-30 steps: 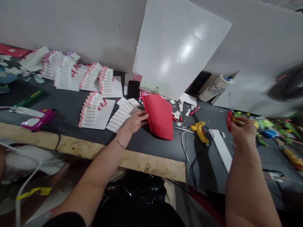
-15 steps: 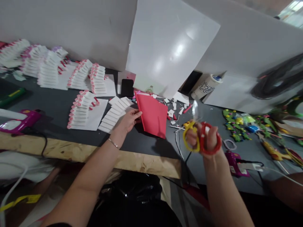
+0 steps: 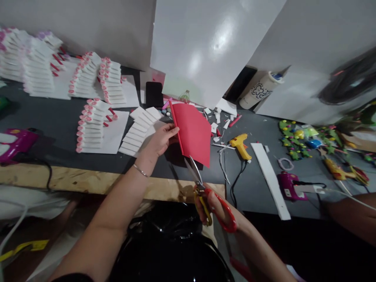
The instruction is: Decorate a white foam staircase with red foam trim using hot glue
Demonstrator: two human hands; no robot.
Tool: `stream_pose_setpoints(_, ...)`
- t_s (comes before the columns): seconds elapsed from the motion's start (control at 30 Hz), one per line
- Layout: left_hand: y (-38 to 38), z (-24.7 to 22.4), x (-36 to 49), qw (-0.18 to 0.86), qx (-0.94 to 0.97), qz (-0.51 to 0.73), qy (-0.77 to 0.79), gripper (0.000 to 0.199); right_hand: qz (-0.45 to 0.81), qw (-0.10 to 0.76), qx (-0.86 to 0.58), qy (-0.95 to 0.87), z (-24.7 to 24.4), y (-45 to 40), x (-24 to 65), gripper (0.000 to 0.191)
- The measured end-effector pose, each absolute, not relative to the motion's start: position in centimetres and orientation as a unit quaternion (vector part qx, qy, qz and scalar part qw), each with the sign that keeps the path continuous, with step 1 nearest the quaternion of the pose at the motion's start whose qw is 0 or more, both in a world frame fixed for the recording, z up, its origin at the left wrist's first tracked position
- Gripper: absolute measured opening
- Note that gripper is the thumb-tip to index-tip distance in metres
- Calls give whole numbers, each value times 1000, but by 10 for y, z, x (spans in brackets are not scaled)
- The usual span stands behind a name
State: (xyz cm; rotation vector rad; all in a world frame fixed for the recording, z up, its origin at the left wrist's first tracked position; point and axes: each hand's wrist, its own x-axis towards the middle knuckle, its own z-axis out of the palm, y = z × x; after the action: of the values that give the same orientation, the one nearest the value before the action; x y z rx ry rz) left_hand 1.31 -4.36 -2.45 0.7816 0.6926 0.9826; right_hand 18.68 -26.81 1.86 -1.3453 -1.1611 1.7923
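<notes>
My left hand [image 3: 164,139] pinches the left edge of a red sheet [image 3: 194,131], which is held up over the dark table and has a narrow folded or rolled strip along that edge. My right hand [image 3: 213,205] has its fingers through the handles of a pair of scissors [image 3: 196,176], one handle yellow and one red. The scissor blades are parted and point up and left, with their tips at the sheet's lower left corner. Whether the blades touch the sheet I cannot tell.
White cards with pink-tipped pieces [image 3: 94,127] and plain white strips [image 3: 136,133] lie left. White scraps, a yellow glue gun [image 3: 241,145], a long white strip [image 3: 270,180] and a purple device [image 3: 290,186] are right. A cup [image 3: 260,90] stands behind. Another person's arm [image 3: 349,211] shows right.
My right hand has brought the scissors left and down to the sheet's lower edge, and the blades are now apart. My left hand still holds the red sheet. The view has shifted slightly.
</notes>
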Motion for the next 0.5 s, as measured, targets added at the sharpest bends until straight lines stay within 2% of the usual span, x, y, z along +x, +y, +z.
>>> stream_pose_setpoints(0.23, -47, -22, 14, 756, 357, 444, 323, 30, 670, 339, -507, -423, -1, -258, 180, 51)
stream_pose_setpoints(0.5, -50, -24, 15, 764, 350, 442, 313, 28, 647, 328, -534, -435, -6, -258, 176, 46)
